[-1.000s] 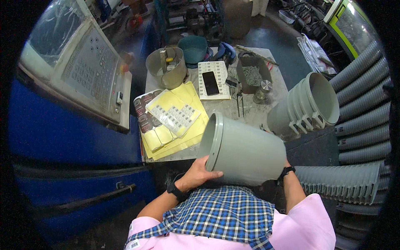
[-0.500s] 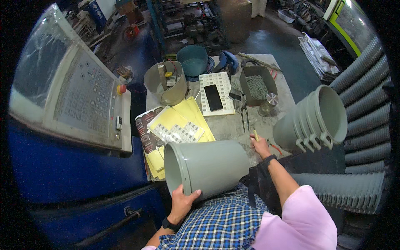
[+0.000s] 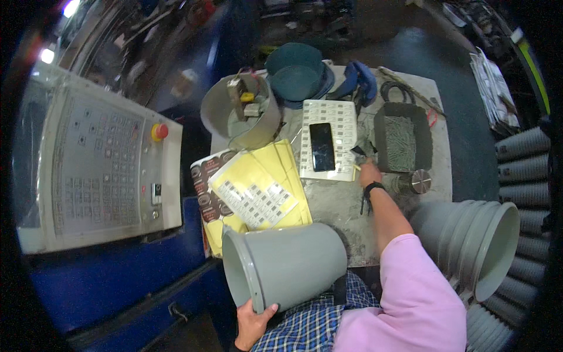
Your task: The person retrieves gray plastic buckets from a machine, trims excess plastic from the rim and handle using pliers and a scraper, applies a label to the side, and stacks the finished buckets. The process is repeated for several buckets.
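Note:
A grey-green plastic bucket (image 3: 296, 264) lies on its side across my lap, its open mouth toward the left. My left hand (image 3: 253, 324) grips the rim, thumb on the outside. My right hand (image 3: 368, 172) is stretched out over the table, fingers closed, with a thin yellow stick-like tool (image 3: 357, 168) showing at them; its full shape is hidden. Just beyond the fingertips is a dark, flat-edged object (image 3: 365, 150), partly covered by the hand. A black phone (image 3: 321, 146) rests on a printed white sheet stack (image 3: 346, 114) left of this hand.
Yellow sheets and stickers (image 3: 258, 202) cover the table's left side. A bin with tools (image 3: 217, 117), teal containers (image 3: 296, 73) and a box of grey pins (image 3: 402, 144) stand farther back. Nested buckets (image 3: 463, 240) lie at right; a control panel (image 3: 105, 170) stands at left.
My right hand has moved forward from the near right of the table to beside the phone and sheets. My left hand still holds the bucket rim. The view has shifted.

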Demonstrator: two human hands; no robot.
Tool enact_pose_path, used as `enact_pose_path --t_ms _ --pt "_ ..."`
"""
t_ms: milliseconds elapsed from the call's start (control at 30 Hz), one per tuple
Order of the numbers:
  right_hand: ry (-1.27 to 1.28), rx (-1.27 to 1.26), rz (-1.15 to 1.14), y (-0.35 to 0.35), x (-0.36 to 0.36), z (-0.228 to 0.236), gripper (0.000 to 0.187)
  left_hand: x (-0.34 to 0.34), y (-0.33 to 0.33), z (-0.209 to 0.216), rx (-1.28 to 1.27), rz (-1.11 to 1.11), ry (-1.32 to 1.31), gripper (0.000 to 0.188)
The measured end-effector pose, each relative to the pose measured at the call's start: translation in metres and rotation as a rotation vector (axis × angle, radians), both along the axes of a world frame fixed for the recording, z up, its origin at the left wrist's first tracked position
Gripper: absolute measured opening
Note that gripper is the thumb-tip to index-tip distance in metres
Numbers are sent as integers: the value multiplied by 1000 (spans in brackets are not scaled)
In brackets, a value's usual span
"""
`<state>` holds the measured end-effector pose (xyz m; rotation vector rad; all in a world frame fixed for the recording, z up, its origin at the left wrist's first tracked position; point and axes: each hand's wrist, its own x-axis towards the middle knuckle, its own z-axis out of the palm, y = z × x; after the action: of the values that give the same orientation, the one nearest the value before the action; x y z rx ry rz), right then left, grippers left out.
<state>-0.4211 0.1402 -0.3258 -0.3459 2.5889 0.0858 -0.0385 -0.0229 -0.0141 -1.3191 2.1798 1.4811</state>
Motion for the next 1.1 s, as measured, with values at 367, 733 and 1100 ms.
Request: enact_pose_path --t_ms 367,733,1100 --pt "-359 -1436 -200 -23 131 243 42 -35 2 -15 -100 -66 216 28" --pt "-37 -1429 407 -80 204 280 32 -38 7 -25 -217 -151 318 24" --pt "38 -1418 449 -88 210 276 21 -32 4 -24 11 -56 375 21"
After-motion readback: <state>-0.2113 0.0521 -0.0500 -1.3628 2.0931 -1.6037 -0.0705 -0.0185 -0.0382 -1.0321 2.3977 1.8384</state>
